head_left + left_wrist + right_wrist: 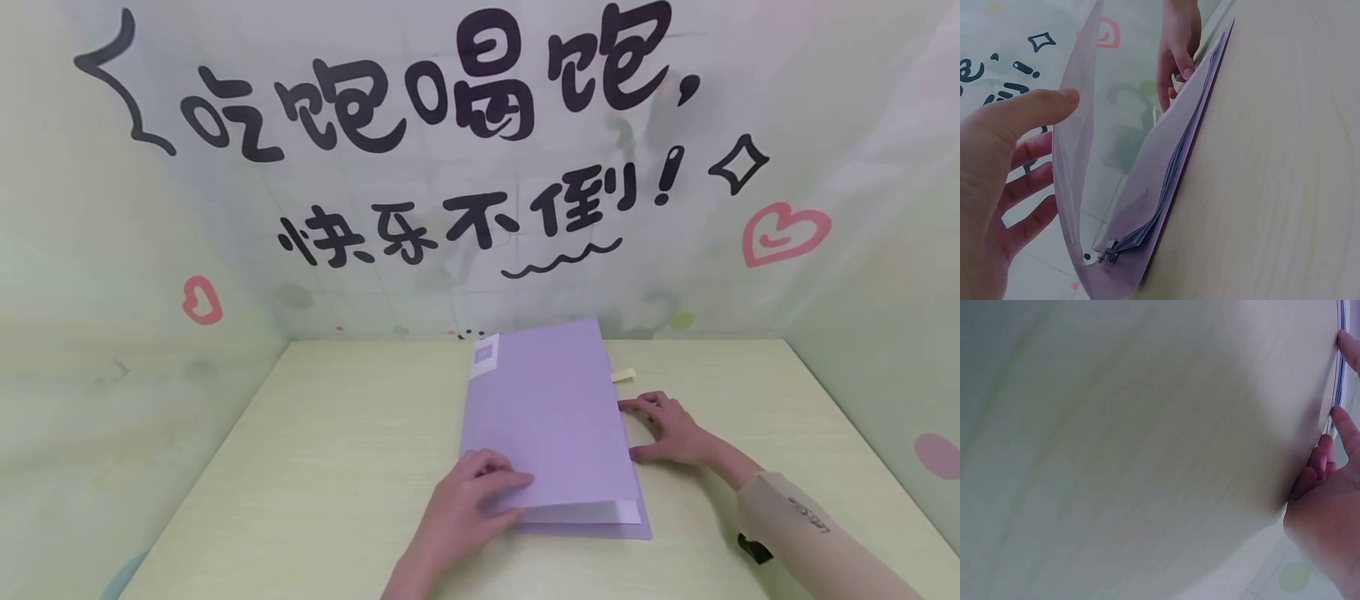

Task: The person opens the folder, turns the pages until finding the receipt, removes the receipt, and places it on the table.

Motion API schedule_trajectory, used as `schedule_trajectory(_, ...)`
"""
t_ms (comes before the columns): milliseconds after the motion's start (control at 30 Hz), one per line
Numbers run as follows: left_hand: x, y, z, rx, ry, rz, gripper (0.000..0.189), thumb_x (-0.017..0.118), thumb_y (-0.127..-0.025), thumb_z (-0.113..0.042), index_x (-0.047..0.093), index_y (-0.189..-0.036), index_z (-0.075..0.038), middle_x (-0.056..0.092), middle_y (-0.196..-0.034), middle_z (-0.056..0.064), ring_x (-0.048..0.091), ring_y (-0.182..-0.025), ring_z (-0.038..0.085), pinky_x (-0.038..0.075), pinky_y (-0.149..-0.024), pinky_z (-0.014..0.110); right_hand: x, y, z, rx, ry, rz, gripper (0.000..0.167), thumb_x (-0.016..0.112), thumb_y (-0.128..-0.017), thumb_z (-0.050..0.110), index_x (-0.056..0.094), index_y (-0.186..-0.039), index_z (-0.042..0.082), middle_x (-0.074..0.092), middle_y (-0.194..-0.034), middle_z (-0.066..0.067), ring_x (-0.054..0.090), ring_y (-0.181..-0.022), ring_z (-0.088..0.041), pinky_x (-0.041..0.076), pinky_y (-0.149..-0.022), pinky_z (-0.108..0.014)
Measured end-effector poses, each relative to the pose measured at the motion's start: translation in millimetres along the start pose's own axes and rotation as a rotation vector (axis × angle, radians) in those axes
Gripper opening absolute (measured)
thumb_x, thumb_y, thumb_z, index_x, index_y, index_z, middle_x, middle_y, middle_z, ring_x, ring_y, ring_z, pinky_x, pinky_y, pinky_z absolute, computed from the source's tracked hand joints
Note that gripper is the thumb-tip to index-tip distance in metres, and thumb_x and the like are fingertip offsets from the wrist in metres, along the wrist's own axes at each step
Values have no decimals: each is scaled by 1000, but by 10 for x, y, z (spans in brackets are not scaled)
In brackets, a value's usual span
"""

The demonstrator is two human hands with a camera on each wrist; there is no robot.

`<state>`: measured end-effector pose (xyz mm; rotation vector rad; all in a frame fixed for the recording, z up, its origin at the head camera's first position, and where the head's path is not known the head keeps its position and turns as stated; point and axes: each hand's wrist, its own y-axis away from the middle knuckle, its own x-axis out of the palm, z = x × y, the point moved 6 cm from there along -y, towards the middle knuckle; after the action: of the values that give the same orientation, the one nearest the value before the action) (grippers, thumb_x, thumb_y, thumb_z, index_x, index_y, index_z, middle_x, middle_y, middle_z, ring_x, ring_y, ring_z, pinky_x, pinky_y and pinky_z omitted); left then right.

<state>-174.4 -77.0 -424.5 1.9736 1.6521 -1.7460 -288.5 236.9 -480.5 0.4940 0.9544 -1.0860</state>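
Observation:
A light purple folder (pixel 551 408) lies on the table, its cover raised a little along the near edge. A small label (pixel 486 357) sits at its far left corner. My left hand (pixel 476 504) rests on the near left of the cover, thumb by the near edge. In the left wrist view, the fingers of the left hand (pixel 1022 144) touch the outside of the bowed cover (pixel 1075 125). Inside are sheets (pixel 1175 150) and a metal clip (pixel 1109 251) near the spine. My right hand (pixel 667 429) touches the folder's right edge, thumb and forefinger spread along it.
A pale yellow tab (pixel 623 375) sticks out at the folder's far right side. The wooden table (pixel 322 467) meets a printed sheet wall (pixel 420 308) with lettering behind it and side walls left and right. A dark band (pixel 753 549) shows beneath the right sleeve (pixel 810 525).

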Motion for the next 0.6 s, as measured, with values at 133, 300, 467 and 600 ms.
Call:
schedule_trajectory(133,-127,25,20,12,29,-60,38,89,-69,-23,76,-105,-27,64,-104,-11,61,-96,5,50,-84,13,5,5,-13,5,6,0,74,84,-73,39,55,-137,16,48,-130,-25,45,-115,-40,42,-89,-49)
schedule_trajectory(300,-269,69,69,-21,129,-101,39,87,-71,-11,76,-106,-24,65,-101,-11,64,-90,4,51,-78,9,14,7,-37,9,6,2,74,83,-74,41,54,-138,16,47,-131,-25,44,-116,-41,41,-89,-51)
schedule_trajectory(467,-379,121,109,-33,267,-130,42,82,-74,0,73,-111,-17,67,-101,-4,69,-86,9,56,-69,12,18,5,-46,4,6,2,74,83,-74,41,54,-138,17,47,-131,-25,44,-116,-41,41,-89,-50)
schedule_trajectory(600,-457,163,140,-32,334,-143,47,79,-76,6,69,-118,-13,68,-102,1,69,-89,15,57,-65,14,26,4,-46,7,2,7,74,83,-75,41,54,-138,18,47,-132,-24,43,-116,-40,40,-88,-49)
